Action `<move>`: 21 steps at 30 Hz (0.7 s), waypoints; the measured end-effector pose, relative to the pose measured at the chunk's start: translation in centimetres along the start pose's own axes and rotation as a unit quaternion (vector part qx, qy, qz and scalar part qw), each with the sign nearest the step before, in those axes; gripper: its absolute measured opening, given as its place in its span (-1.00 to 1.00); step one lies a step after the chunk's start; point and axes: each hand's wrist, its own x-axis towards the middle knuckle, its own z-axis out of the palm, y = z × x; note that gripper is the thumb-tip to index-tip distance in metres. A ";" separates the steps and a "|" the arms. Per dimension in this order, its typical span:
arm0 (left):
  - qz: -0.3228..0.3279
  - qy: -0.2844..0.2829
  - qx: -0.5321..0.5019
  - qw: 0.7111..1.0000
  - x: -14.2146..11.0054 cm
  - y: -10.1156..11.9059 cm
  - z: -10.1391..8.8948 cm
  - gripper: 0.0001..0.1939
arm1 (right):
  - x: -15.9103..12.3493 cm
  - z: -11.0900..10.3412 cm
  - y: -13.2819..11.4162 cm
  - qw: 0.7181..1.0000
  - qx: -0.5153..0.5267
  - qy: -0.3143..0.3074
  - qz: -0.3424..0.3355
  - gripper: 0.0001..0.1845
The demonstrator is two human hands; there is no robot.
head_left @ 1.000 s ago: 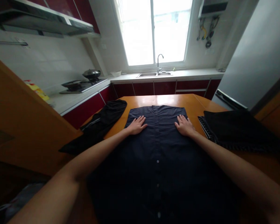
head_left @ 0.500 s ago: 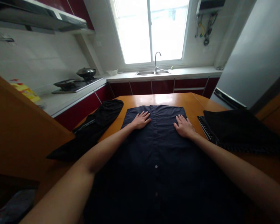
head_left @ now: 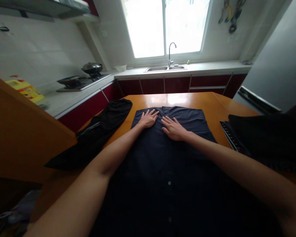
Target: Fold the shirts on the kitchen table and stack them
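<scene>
A dark navy button-up shirt (head_left: 148,164) lies spread out on the wooden table (head_left: 194,98), its hem toward the window and its row of buttons running down the middle. My left hand (head_left: 148,118) rests flat on the shirt near the far edge, left of the button placket, fingers spread. Flat on the cloth just right of the left hand is my right hand (head_left: 174,128), fingers stretched out and close to the placket. Neither hand grips the fabric. The near part of the shirt is very dark and runs out of view.
A crumpled black garment (head_left: 106,121) lies on the table's left side. Folded black clothing (head_left: 263,138) is stacked at the right. Beyond the table are a sink (head_left: 158,68), a stove with pans (head_left: 92,68), a yellow jug (head_left: 27,91) and a grey refrigerator (head_left: 273,62).
My right hand has slid left across the shirt, from its right side to near the placket. The left hand stays in about the same place. The view has tipped slightly down.
</scene>
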 end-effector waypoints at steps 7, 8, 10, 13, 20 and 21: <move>-0.018 0.050 -0.029 0.998 -0.3 0.0 0.2 -0.40 | 6.9 1.6 2.1 0.998 0.025 -0.046 0.036 -0.32; -0.018 0.056 -0.027 0.998 -0.4 0.0 0.2 -0.40 | 7.8 1.6 3.1 0.997 0.024 -0.045 0.055 -0.31; -0.018 0.055 -0.020 0.998 -0.5 0.1 0.2 -0.40 | 9.5 1.5 5.1 0.995 0.020 -0.040 0.091 -0.32; -0.021 0.035 -0.009 0.999 -0.5 0.2 0.1 -0.40 | 11.0 1.2 7.4 0.990 0.017 -0.027 0.139 -0.32; -0.023 0.026 0.000 0.999 -0.3 0.2 0.2 -0.37 | 8.0 1.0 5.7 0.994 0.021 0.062 0.090 -0.34; -0.022 0.027 0.001 0.999 -0.3 0.2 0.2 -0.37 | 6.9 1.1 4.8 0.997 0.029 0.048 0.048 -0.33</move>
